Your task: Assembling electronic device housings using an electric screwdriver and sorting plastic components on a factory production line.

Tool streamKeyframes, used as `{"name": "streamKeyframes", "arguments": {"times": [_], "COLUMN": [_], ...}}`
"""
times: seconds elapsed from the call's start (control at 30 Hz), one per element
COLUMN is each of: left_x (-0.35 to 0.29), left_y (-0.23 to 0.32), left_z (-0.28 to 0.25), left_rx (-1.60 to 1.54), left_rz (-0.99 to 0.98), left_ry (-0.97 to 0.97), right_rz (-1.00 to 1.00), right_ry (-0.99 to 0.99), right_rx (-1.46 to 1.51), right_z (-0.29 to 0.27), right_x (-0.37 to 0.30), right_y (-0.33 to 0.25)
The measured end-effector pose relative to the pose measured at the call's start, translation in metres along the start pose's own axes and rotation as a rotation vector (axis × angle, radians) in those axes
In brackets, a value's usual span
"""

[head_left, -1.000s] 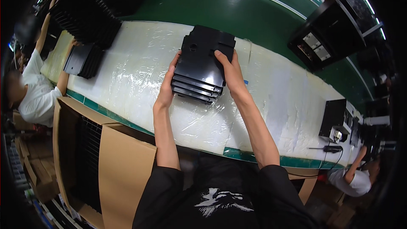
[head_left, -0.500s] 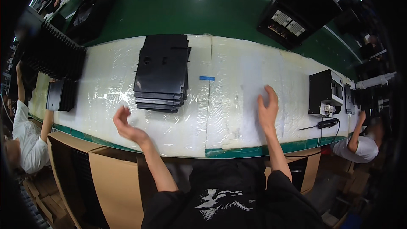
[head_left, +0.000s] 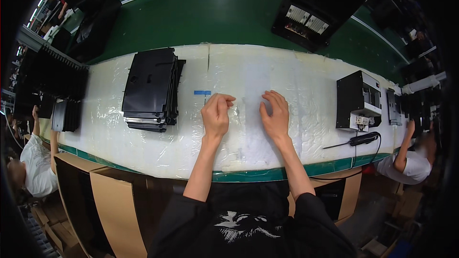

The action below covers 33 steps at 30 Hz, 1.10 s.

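Note:
My left hand (head_left: pixel 217 115) is over the middle of the white, plastic-covered table (head_left: pixel 248 148), just beside a short blue tape strip (head_left: pixel 202 92). Its fingers curl in together toward the right, and nothing shows in them. Across a small gap is my right hand (head_left: pixel 276 116), open, with its thumb apart from the bent fingers and nothing held. Left of both hands lies a stack of black plastic panels (head_left: pixel 150 83), uneven at its edges. Neither hand touches the stack.
At the right stand a black-and-white machine (head_left: pixel 359 100) and a corded black electric screwdriver (head_left: pixel 364 138). Smaller black parts (head_left: pixel 67 115) stand at the left near a co-worker (head_left: pixel 36 165). Another person (head_left: pixel 406 162) is at the right. An open cardboard box (head_left: pixel 112 200) sits below the table edge.
My left hand has swung right, away from below the panel stack, and its fingers have curled in. My right hand has moved slightly left. The view has shifted right.

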<state>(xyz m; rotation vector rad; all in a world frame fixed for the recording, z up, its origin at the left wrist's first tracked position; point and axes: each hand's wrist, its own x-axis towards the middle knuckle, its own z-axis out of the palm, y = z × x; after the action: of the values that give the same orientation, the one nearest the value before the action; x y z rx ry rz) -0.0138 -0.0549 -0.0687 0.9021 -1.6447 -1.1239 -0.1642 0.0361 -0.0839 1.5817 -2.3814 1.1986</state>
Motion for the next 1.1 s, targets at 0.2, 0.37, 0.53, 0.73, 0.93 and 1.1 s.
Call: {"name": "streamKeyframes", "arguments": {"times": [0.2, 0.37, 0.53, 0.73, 0.93, 1.1], "left_x": [0.004, 0.005, 0.0, 0.0, 0.003, 0.004], "left_y": [-0.018, -0.01, -0.015, -0.014, -0.014, -0.014], "left_z": [0.021, 0.029, 0.034, 0.035, 0.034, 0.033], "left_rx": [-0.122, 0.068, 0.465, 0.56, 0.587, 0.57], "left_rz": [-0.143, -0.144, 0.173, 0.225, 0.279, 0.317], "left_ry": [0.049, -0.01, -0.05, -0.081, -0.121, -0.118], "right_rz": [0.011, 0.1, 0.085, 0.078, 0.06, 0.063], "right_ry": [0.079, 0.105, 0.108, 0.106, 0.081, 0.014], "right_rx": [0.161, 0.29, 0.331, 0.326, 0.278, 0.261], "right_z": [0.003, -0.002, 0.0, -0.003, -0.007, -0.01], "right_x": [0.004, 0.007, 0.006, 0.006, 0.003, 0.004], "right_y": [0.018, 0.019, 0.023, 0.022, 0.019, 0.018]}}
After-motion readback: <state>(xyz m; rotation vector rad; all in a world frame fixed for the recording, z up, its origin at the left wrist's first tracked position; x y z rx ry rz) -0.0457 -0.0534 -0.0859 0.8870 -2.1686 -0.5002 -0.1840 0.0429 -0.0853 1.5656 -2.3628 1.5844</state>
